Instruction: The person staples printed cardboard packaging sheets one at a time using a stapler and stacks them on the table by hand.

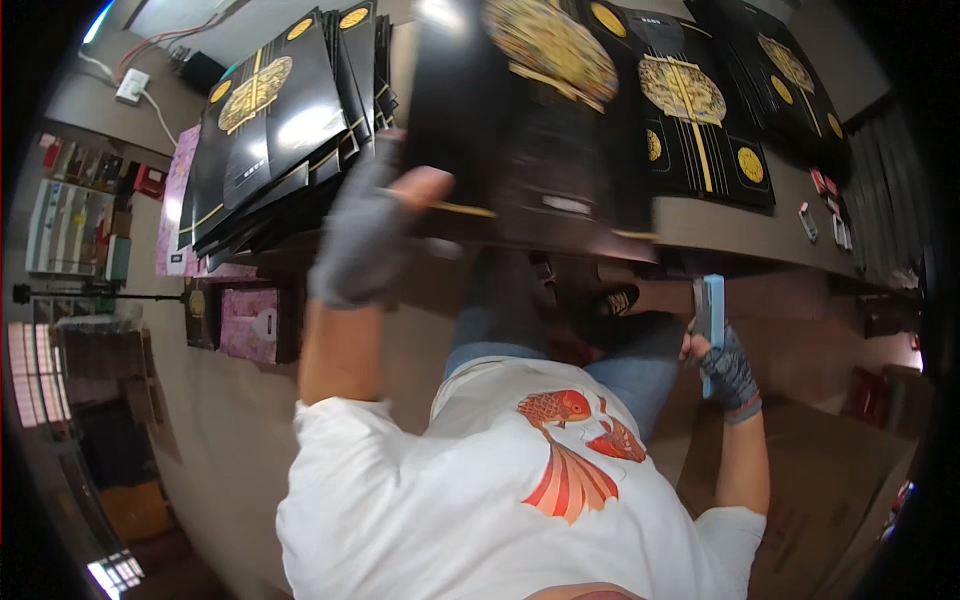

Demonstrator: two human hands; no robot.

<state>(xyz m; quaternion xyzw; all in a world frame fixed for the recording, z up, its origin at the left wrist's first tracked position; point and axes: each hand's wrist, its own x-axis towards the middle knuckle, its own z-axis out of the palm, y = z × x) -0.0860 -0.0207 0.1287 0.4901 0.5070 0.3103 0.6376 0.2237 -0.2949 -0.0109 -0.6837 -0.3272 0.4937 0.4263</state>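
Note:
My left hand (368,230), in a grey fingerless glove, is at the left edge of a flat black printed sheet (560,150) with a round gold emblem. Its thumb points across that edge; the other fingers are smeared by motion, so I cannot tell whether they grip. The sheet is blurred too and overhangs the table's near edge. Low on the right, my right hand (735,368), also gloved, is closed around a light blue stapler (711,312). The stapler is held upright beside my leg, apart from the sheets.
Stacked black sheets (270,120) lie on the table's left, above pink printed packaging (180,215). More such sheets (690,120) are at the right, with another pile (785,75) beyond. Small red boxes (825,188) and pale strips (808,222) lie near the right edge. A white plug (132,86) with cables is back left.

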